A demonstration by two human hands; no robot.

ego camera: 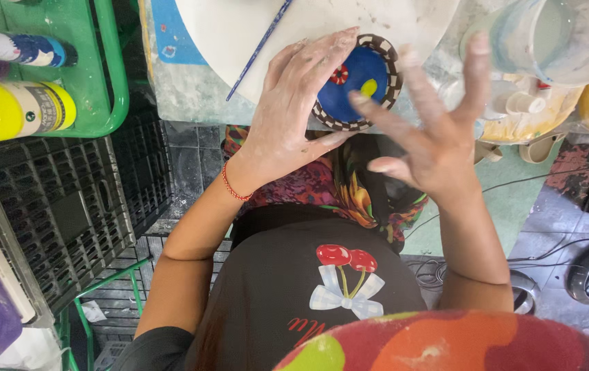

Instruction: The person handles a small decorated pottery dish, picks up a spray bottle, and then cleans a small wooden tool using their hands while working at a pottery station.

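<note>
Head view: the left hand [287, 113] cups the near-left rim of a small blue dish [359, 82] with a checkered edge, fingers curled over it, at the table's [191, 93] front edge. The right hand [432, 130] hovers just right of the dish, fingers spread wide, holding nothing. A brush [258, 49] lies on the white board [239, 27] behind.
</note>
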